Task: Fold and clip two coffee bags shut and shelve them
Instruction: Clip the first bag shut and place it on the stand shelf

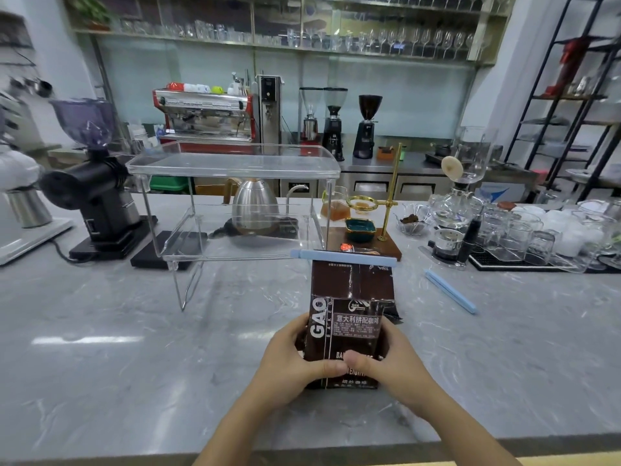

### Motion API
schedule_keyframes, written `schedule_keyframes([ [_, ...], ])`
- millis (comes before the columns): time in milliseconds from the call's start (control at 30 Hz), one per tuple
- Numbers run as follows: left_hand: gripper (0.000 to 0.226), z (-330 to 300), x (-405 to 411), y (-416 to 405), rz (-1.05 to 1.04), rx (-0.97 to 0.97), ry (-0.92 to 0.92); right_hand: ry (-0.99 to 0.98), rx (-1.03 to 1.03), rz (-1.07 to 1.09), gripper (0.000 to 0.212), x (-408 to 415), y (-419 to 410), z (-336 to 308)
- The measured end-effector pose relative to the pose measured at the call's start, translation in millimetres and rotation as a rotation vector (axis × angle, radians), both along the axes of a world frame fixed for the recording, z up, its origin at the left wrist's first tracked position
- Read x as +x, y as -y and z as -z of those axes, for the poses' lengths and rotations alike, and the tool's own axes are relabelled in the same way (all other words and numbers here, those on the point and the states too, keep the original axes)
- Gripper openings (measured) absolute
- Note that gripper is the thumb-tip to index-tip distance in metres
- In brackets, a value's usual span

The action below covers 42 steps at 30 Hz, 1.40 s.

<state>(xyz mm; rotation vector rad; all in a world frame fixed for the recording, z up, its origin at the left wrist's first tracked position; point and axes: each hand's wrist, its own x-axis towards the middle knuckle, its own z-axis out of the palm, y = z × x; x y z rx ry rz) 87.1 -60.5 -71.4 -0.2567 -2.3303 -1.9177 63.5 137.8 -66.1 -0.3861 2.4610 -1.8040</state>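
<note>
A dark brown coffee bag (pixel 349 297) stands upright above the grey marble counter, its folded top held shut by a long pale blue clip (pixel 342 257). My left hand (pixel 295 361) grips its lower left side and my right hand (pixel 386 364) its lower right, thumbs meeting on the front. Behind the bag's right edge a dark corner of a second bag (pixel 393 314) peeks out, mostly hidden. A second pale blue clip (pixel 450 290) lies loose on the counter to the right. The clear acrylic two-tier shelf (pixel 235 163) stands behind and to the left of the bag.
A black grinder (pixel 97 196) stands left of the shelf, a steel kettle (pixel 255 206) behind it. A wooden pour-over stand (pixel 369 237) sits just behind the bag. Glasses on a black mat (pixel 537 240) crowd the right. The counter's front edge (pixel 302 455) runs below my arms.
</note>
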Motion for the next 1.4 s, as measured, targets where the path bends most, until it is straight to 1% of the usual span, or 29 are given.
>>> schedule_keyframes([
  [100,0.059,-5.2,7.1,15.1,-0.043,0.036,0.006,-0.001,0.01,-0.036,0.061,-1.4,18.2,-9.0],
  [233,0.055,-10.1,14.3,35.1,-0.127,0.092,-0.004,-0.018,0.019,-0.106,0.047,-1.1,41.1,-22.4],
  [300,0.047,-14.9,16.9,43.7,-0.188,0.15,-0.013,-0.025,-0.003,-0.156,0.047,0.3,51.7,-30.7],
  [367,0.04,-21.4,18.4,48.2,-0.252,0.216,-0.026,-0.028,-0.053,-0.195,0.059,1.7,59.4,-36.9],
  [467,0.042,-30.9,16.7,53.3,-0.327,0.303,-0.043,-0.061,-0.074,-0.234,0.086,4.1,67.6,-40.3],
  [500,0.041,-34.2,15.0,54.2,-0.344,0.32,-0.048,-0.087,-0.048,-0.251,0.094,5.7,70.2,-41.5],
  [567,0.034,-41.5,10.8,55.0,-0.376,0.334,-0.067,-0.173,0.062,-0.271,0.108,8.3,76.3,-44.8],
  [633,0.026,-48.9,6.7,54.6,-0.4,0.334,-0.084,-0.246,0.158,-0.252,0.115,6.9,82.3,-48.7],
  [700,0.026,-55.4,3.4,55.4,-0.395,0.325,-0.09,-0.292,0.164,-0.206,0.109,1.9,88.1,-54.3],
  [800,0.033,-67.0,2.2,59.7,-0.323,0.248,-0.093,-0.316,0.073,-0.16,0.091,-6.0,94.3,-67.9],
  [900,0.052,-77.3,3.2,67.4,-0.221,0.114,-0.092,-0.302,0.001,-0.158,0.07,-13.8,98.7,-77.8],
  [967,0.064,-84.4,1.0,72.7,-0.184,0.035,-0.107,-0.31,-0.016,-0.151,0.062,-18.7,101.7,-82.4],
  [1000,0.067,-86.7,-2.0,75.5,-0.178,-0.006,-0.123,-0.308,-0.025,-0.145,0.059,-21.0,103.3,-84.1],
  [1067,0.066,-89.6,-9.0,80.0,-0.177,-0.081,-0.158,-0.3,-0.036,-0.136,0.057,-25.9,106.3,-86.3],
  [1200,0.058,-87.9,-23.5,87.7,-0.219,-0.159,-0.179,-0.294,-0.033,-0.124,0.059,-35.6,115.2,-85.7],
  [1400,0.051,-90.5,-42.9,92.3,-0.257,-0.18,-0.165,-0.234,-0.006,-0.132,0.063,-51.8,126.3,-92.4],
])
